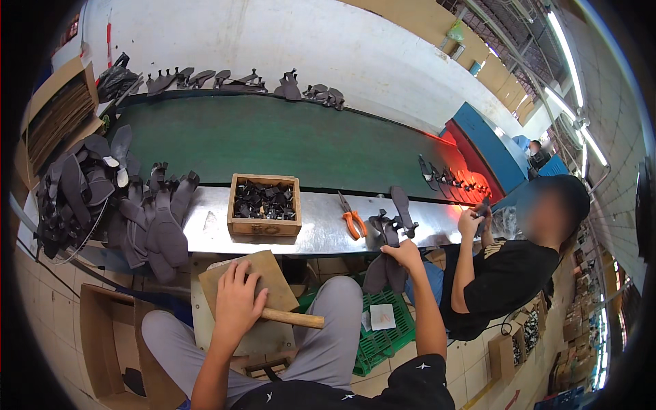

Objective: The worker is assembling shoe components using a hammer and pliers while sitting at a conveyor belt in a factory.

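Right hand [404,254] is gripping dark heeled soles [376,275] at the steel bench's [318,232] front edge; their long axes are running front to back, broad ends pointing toward the person. They are probably feeling light and fairly stiff, the narrow waist offering the best hold. Left hand [237,297] is resting, fingers spread, on a tan board [279,283]; whether it is gripping the wooden handle [295,318], I cannot tell.

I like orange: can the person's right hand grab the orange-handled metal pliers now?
Probably not straight away: the right hand is holding dark grey heeled shoe soles, though the pliers lie uncovered nearby on the shiny metal ledge.
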The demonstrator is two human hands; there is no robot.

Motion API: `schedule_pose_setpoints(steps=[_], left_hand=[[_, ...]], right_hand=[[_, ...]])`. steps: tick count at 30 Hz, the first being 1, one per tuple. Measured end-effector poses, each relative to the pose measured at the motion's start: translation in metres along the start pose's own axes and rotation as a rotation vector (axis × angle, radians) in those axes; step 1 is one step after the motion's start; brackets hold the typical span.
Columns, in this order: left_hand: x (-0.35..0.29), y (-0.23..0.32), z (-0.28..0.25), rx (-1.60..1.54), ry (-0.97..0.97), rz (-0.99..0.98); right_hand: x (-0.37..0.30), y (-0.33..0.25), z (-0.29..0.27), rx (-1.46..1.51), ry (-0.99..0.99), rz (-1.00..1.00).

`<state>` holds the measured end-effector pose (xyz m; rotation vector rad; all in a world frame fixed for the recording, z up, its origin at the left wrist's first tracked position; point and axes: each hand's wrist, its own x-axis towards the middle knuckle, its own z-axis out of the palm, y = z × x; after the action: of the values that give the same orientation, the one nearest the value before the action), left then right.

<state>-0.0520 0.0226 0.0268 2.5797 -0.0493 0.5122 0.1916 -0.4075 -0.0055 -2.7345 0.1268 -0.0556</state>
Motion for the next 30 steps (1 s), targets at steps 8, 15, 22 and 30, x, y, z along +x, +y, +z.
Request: schedule_pose_setpoints(steps=[8,15,22,30], left_hand=[[0.001,0.011,-0.019,-0.089,0.173,-0.085],[0.024,0.056,-0.020,-1.480,-0.057,-0.282],[-0.007,0.006,-0.066,-1.639,0.195,-0.566],[0.062,-0.136,-0.155,-0.817,0.291,-0.600]], right_hand=[[-0.104,-0.150,-0.052,0.352,0.100,-0.238],[-0.200,-0.281,-0.044,0.450,-0.188,-0.596],[-0.216,-0.313,-0.022,0.725,-0.433,-0.718],[-0.177,-0.204,-0.023,1.116,-0.191,-0.253]])
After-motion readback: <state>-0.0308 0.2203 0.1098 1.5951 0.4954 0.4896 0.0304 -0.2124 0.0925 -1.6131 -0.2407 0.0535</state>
